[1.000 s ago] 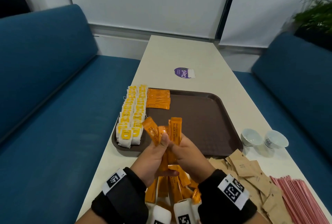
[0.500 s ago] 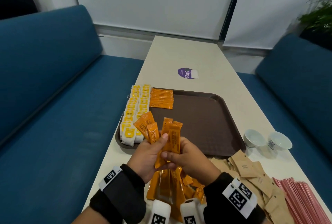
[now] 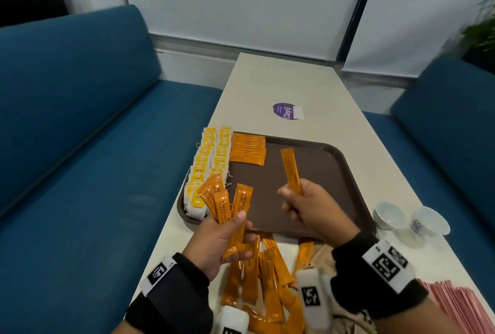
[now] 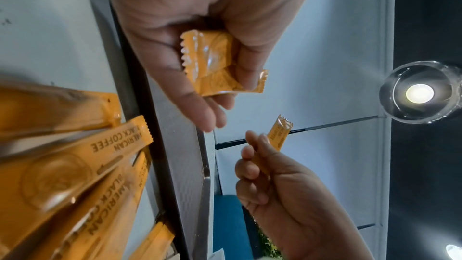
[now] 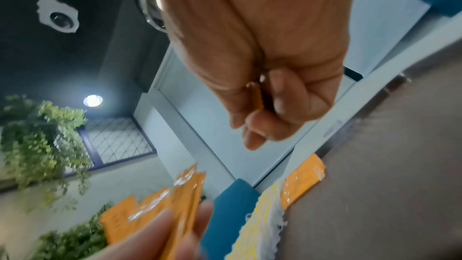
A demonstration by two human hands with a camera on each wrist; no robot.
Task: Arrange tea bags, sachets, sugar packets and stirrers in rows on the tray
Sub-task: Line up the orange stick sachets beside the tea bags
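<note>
My left hand [image 3: 227, 237] grips a fan of orange coffee sachets [image 3: 225, 199] over the near left corner of the brown tray [image 3: 334, 173]. My right hand [image 3: 308, 205] pinches a single orange sachet [image 3: 291, 170] upright above the tray's middle. On the tray, two rows of yellow tea bags [image 3: 209, 162] run along the left edge, with a short row of orange sachets [image 3: 247, 149] beside them. The left wrist view shows the gripped sachet ends [image 4: 210, 60]; the right wrist view shows the single sachet's edge [image 5: 256, 96] between fingers.
Loose orange sachets [image 3: 262, 274] lie on the table [image 3: 281, 79] near me. Brown sugar packets [image 3: 321, 258] and pink stirrers [image 3: 460, 307] lie at the near right. Two small white cups [image 3: 409, 218] stand right of the tray. Blue sofas flank the table.
My hands have separated: the right hand drew one sachet out of the bunch and carried it right and forward over the tray. The left hand keeps the rest.
</note>
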